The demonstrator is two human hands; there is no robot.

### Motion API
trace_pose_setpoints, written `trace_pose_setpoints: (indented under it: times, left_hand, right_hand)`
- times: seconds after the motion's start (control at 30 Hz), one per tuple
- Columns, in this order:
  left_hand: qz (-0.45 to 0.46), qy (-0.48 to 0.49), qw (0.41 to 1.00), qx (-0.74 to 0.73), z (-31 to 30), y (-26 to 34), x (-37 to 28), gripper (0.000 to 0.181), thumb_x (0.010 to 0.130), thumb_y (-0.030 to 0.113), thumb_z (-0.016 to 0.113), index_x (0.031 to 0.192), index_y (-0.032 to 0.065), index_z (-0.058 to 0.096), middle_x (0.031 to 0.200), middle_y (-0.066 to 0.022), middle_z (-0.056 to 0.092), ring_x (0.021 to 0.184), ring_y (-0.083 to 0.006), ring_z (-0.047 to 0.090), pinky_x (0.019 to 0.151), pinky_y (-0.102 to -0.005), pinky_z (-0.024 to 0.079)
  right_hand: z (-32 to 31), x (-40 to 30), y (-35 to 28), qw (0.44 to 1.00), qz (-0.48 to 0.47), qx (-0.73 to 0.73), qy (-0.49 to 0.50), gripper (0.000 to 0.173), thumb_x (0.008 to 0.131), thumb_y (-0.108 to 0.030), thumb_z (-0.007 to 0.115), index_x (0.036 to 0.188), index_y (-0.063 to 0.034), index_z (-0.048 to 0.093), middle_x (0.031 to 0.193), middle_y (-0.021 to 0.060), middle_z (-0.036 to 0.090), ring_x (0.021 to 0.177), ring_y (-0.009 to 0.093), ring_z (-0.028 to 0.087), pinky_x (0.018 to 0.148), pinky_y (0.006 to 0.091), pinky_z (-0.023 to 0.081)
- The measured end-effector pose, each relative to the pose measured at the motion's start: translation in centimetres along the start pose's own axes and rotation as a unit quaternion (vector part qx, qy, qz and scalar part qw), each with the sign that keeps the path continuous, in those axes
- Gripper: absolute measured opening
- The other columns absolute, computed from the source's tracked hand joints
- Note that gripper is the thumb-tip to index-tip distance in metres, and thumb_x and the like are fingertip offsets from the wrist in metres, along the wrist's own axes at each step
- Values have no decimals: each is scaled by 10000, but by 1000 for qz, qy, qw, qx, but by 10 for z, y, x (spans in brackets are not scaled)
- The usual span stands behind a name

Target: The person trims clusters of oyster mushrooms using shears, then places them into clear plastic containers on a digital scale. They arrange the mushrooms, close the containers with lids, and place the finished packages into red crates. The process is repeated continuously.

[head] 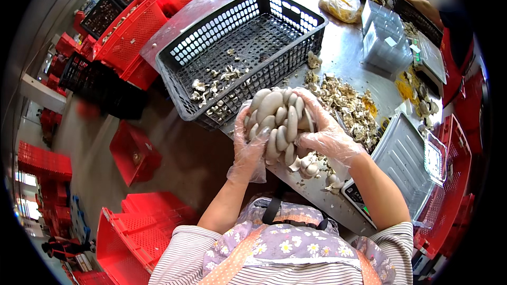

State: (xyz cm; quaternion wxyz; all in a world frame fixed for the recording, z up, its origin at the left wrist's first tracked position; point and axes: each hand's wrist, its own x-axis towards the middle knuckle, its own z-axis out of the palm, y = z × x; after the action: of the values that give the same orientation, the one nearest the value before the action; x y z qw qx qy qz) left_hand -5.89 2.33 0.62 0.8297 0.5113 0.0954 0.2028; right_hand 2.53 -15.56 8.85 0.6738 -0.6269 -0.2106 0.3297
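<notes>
Between my two hands I hold a large cluster of grey oyster mushrooms [277, 118], caps facing up. My left hand [249, 142], in a clear plastic glove, grips its left side with the thumb over the caps. On the right side my right hand [323, 130], gloved likewise, supports the cluster. Beyond the hands stands a black plastic crate [241, 87] with small mushroom pieces on its floor. Trimmed mushroom scraps [348, 107] are heaped on the metal table [317, 206] past my right hand. A few small mushrooms [307, 166] lie just below the cluster.
A digital scale [392, 166] sits at the table's right edge. Stacked clear plastic trays [386, 39] and a plastic bag [341, 4] are farther back. Red crates [134, 229] stand on the floor at left. Another person's hand [425, 10] holds a black crate at upper right.
</notes>
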Motion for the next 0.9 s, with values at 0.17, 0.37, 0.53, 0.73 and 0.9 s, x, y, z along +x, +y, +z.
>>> trace_pose_setpoints:
  times: [0.17,0.37,0.53,0.73,0.9]
  left_hand:
    - [-25,14,999,29,-3,-7,-6,690,879,27,703,1464,64,337,1416,-116,470,1285,-212,487,1084,-362,421]
    - [36,-2,990,133,2,-16,-1,689,856,2,714,1446,64,364,1374,-113,498,1272,-211,491,1084,-361,413]
    - [-71,12,997,29,12,2,13,671,872,32,717,1435,68,354,1366,-130,505,1240,-214,526,1035,-365,474]
    - [-96,-52,993,-54,2,-1,12,634,920,212,644,1442,55,321,1407,-177,460,1238,-282,548,1041,-439,485]
    - [-114,-76,988,-71,0,-7,13,637,918,282,608,1445,67,322,1401,-179,463,1258,-283,535,1047,-449,479]
  right_hand:
    - [1,0,10,1000,-3,-24,11,910,708,-115,694,1529,-110,300,1450,153,456,1363,271,431,1136,343,335]
    - [-6,4,31,994,-43,-64,76,865,739,-65,669,1525,-146,317,1435,136,490,1323,244,468,1109,336,367]
    - [-15,-5,20,997,-13,69,19,914,721,-70,701,1541,-121,300,1495,132,419,1382,239,398,1142,338,320]
    - [-19,-11,9,999,-23,38,0,857,732,-71,683,1517,-102,341,1445,106,447,1351,214,412,1130,324,317]
    - [-25,-19,7,996,-4,85,5,841,750,-83,696,1514,-111,344,1414,96,464,1336,201,415,1129,320,310]
